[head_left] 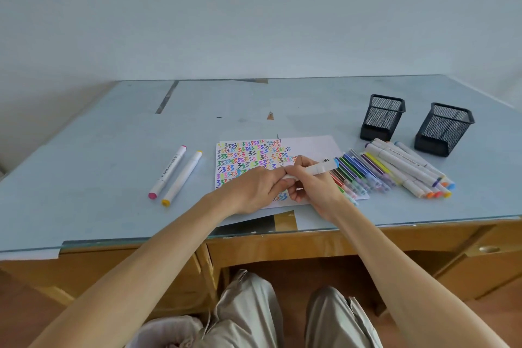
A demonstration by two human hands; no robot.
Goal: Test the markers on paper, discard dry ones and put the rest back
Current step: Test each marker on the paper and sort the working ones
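Observation:
A white sheet of paper (313, 147) covered with coloured zigzag marks lies in the middle of the desk. Over it, my right hand (313, 186) grips a white marker with a blue end (322, 169), held nearly level. My left hand (257, 189) pinches the marker's near end, its fingers curled round it. Whether a cap is on that end is hidden by the fingers. A pile of thin coloured pens (358, 172) and thick white markers (406, 167) lies right of the paper. Two white markers, one pink-tipped (168, 172) and one yellow-tipped (182, 178), lie left of it.
Two black mesh pen holders (382, 117) (443, 128) stand at the back right of the glass-topped desk (113, 150). A bin with a pale liner (169, 330) sits on the floor by my knees. The desk's front edge runs just below the paper.

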